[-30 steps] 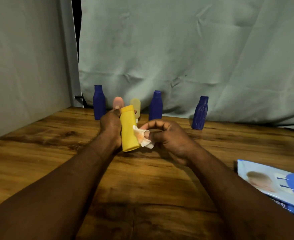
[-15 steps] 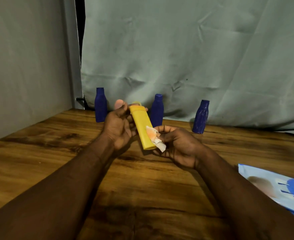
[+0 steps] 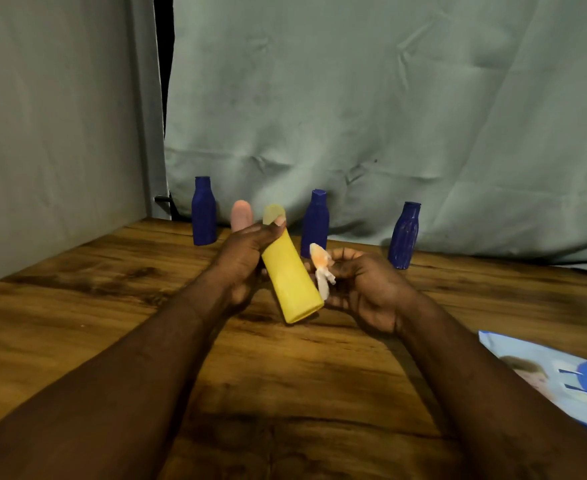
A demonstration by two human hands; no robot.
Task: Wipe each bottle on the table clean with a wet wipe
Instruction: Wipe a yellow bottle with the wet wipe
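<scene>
My left hand [image 3: 242, 261] grips a yellow bottle [image 3: 290, 282] near its top and holds it tilted above the wooden table [image 3: 77, 323], base toward me. My right hand [image 3: 364, 289] pinches a crumpled wet wipe [image 3: 321, 268], stained orange, just right of the bottle. Whether the wipe touches the bottle I cannot tell. Three dark blue bottles stand upright along the back: left [image 3: 203, 211], middle [image 3: 315, 218], right [image 3: 404, 235]. A pink bottle [image 3: 241, 214] and a pale yellow bottle [image 3: 273, 213] peek out behind my left hand.
A blue wet wipe pack [image 3: 558, 379] lies flat at the table's right front edge. A grey-green cloth backdrop [image 3: 354, 116] hangs behind the bottles, and a grey wall panel [image 3: 53, 133] closes the left side.
The yellow bottle has tilted further, its base swinging toward me and right. My right hand with the wipe has come off the bottle's side and shifted right.
</scene>
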